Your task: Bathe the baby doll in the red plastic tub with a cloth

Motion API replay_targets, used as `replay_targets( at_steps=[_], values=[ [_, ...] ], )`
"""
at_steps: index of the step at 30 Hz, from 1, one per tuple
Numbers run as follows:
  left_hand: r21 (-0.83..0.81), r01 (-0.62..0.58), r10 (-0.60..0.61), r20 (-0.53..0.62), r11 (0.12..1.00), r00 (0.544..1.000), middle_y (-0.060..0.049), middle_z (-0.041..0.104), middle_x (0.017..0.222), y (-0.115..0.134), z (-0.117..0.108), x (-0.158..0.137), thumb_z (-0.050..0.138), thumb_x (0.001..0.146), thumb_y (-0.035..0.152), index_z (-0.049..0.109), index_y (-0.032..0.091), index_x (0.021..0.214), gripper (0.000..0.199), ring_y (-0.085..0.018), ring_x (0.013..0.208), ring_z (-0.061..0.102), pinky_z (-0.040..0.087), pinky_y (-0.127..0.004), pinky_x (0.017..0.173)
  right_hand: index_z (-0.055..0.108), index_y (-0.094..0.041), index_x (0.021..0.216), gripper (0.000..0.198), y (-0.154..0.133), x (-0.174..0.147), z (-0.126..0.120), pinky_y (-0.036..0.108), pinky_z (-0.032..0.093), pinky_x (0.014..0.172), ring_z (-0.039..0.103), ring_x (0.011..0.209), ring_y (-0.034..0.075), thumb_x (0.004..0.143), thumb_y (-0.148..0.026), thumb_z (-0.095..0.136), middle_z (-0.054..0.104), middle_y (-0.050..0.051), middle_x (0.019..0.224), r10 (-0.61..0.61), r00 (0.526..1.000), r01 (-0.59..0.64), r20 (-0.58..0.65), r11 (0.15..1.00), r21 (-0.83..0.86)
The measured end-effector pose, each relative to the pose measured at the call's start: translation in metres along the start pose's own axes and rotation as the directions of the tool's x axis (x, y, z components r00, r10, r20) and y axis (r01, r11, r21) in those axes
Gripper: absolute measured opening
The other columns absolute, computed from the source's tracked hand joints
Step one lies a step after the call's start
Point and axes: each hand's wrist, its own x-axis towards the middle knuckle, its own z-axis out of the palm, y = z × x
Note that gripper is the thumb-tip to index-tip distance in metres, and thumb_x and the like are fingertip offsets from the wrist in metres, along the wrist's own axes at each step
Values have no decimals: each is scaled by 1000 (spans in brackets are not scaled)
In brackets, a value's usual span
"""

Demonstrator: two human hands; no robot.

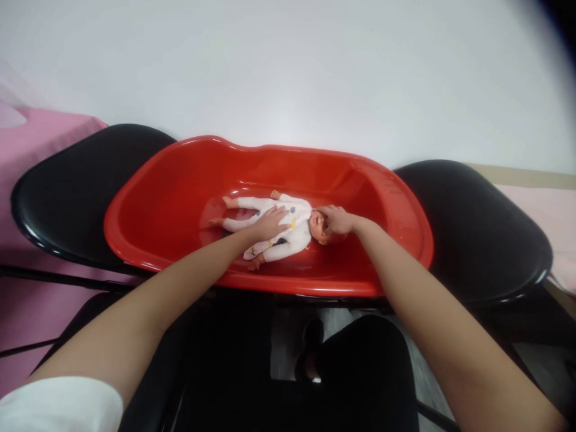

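Note:
A baby doll [294, 241] in a white patterned suit lies on its back inside a red baby bathtub [157, 204]. Its head points right and its bare feet point left. My left hand [271, 223] rests with fingers stretched out on the doll's belly. At the doll's head is my right hand [338, 220], its fingers curved over the top of the head and the forehead. Part of the doll's face is covered by those fingers. A dark patch shows on the suit near the doll's lower arm.
Under the tub's ends are a black seat [85, 192] on the left and another black seat [477, 234] on the right. Pink cloth [54, 135] hangs at the far left. Behind the tub rises a white wall [288, 72]. My dark-clothed knee [373, 360] is below the tub.

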Motion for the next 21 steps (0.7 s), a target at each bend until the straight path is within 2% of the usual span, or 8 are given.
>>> replay_targets(
  at_steps=[3, 6, 13, 21],
  values=[
    [128, -167, 157, 82, 978, 984, -10, 21, 160, -7, 16, 0, 45, 90, 52, 31, 17, 152, 72, -31, 148, 8, 9, -42, 118, 31, -31, 149, 95, 1, 1, 1, 49, 37, 102, 38, 128, 40, 63, -36, 71, 42, 11, 140, -10, 1000, 10, -8, 1000, -8],
    [215, -186, 166, 109, 959, 980, -13, 12, 161, -10, 20, 1, 44, 91, 57, 20, 14, 155, 81, -33, 148, 3, 6, -47, 118, 30, -30, 149, 96, 0, 1, 2, 49, 36, 104, 36, 129, 40, 63, -38, 71, 40, 12, 142, -10, 1000, 10, -1, 1000, -8],
    [361, -105, 43, 177, 926, 983, -16, 3, 161, -13, 8, -2, 52, 84, 64, 13, 15, 156, 95, -34, 148, 2, 7, -53, 117, 30, -31, 149, 96, -2, 1, 2, 49, 37, 103, 37, 129, 40, 63, -39, 71, 42, 11, 139, 0, 1000, 0, 9, 1000, -4],
    [510, -13, -98, 190, 860, 977, -13, 0, 162, -24, -1, -9, 50, 86, 62, 11, 13, 157, 94, -37, 148, 1, 8, -57, 116, 29, -29, 150, 94, -2, 0, 2, 49, 36, 104, 37, 129, 39, 65, -39, 70, 40, 13, 141, 1, 1000, -1, 9, 1000, 17]
  ],
)
